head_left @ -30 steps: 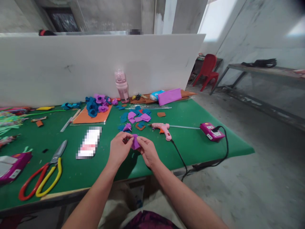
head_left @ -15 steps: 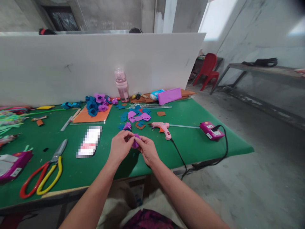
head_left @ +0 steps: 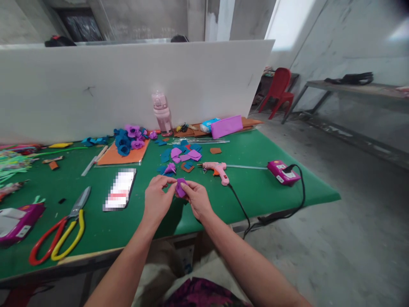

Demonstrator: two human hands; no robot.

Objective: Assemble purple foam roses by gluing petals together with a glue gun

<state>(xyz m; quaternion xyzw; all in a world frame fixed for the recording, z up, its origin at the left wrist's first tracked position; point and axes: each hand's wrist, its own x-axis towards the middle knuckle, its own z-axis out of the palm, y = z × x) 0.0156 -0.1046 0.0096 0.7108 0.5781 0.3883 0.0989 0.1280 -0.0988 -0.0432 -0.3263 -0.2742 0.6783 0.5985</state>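
One long white partition board (head_left: 134, 85) is stood along the far edge of a green-covered table (head_left: 255, 192), and most of the view is filled by these two. Against the board a pink water bottle (head_left: 161, 113) is kept upright, with a flat purple pouch (head_left: 226, 126) laid to its right. An orange sheet (head_left: 123, 155) is spread left of centre, and a cluster of blue and purple foam flowers (head_left: 129, 138) is piled at its far end. Red and yellow scissors (head_left: 60, 232) are laid near the front left edge, beside a pixelated flat object (head_left: 119, 189). A pink glue gun (head_left: 217, 169) is rested right of centre, its black cord (head_left: 239, 207) run off the table's front edge. Loose blue and purple foam cut-outs (head_left: 183, 154) are scattered just behind the hands. At the front centre, above the table, a small purple foam piece (head_left: 180, 187) is pinched between the left hand (head_left: 156, 200) and the right hand (head_left: 198, 199), both closed on it with thumbs and fingertips.
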